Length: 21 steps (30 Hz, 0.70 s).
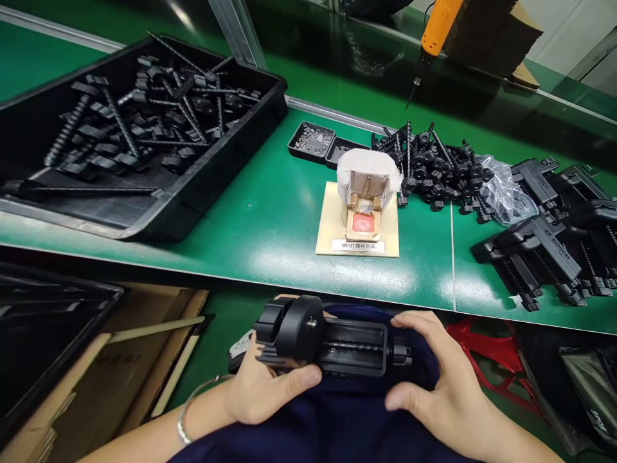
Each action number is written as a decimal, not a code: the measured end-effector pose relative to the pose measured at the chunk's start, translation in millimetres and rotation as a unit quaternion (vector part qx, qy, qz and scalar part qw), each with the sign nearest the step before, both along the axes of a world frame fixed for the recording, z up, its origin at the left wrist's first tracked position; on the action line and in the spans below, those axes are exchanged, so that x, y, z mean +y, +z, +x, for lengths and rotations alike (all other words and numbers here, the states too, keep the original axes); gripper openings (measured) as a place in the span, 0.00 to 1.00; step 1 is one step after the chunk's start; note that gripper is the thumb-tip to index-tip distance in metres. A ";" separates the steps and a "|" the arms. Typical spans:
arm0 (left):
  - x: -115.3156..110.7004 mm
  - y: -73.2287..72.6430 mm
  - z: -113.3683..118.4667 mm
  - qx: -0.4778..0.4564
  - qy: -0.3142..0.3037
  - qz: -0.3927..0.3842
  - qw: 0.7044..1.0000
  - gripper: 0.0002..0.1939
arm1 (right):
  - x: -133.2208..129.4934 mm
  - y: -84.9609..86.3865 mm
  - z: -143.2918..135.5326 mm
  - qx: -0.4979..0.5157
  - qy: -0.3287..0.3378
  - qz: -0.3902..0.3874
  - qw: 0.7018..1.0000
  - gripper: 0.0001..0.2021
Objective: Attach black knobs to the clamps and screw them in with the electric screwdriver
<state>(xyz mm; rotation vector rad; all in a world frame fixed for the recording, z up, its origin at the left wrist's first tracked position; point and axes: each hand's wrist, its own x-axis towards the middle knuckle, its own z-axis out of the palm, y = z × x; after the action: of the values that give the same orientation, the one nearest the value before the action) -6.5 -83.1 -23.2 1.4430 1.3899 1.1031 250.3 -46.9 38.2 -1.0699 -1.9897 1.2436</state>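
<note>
Over the lap, my left hand is wrapped round a black clamp-like device, its thumb lying along the lower edge. The device lies sideways, with a round housing at its left and a threaded rod in its long recess. A small knob sticks out at its right end. Beside that knob, my right hand is open, thumb and forefinger spread apart and not visibly touching it. Beyond the hands, on the green bench, stands a fixture on a cream base plate.
A black tray of screw rods and knobs is at left. Small trays hold tiny parts. More rods and knobs, plastic wrap and black devices lie at right. An orange screwdriver hangs above.
</note>
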 end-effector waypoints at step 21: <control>-4.4 -4.6 -0.5 -0.037 -0.040 0.089 0.995 0.25 | 21.9 7.8 7.1 -0.083 0.111 0.026 0.990 0.12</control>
<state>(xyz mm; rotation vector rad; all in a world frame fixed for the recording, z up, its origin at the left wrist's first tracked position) -7.0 -87.5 -27.8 1.5535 1.1977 1.2408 257.4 -24.9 46.0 -0.9753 -2.3084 1.2402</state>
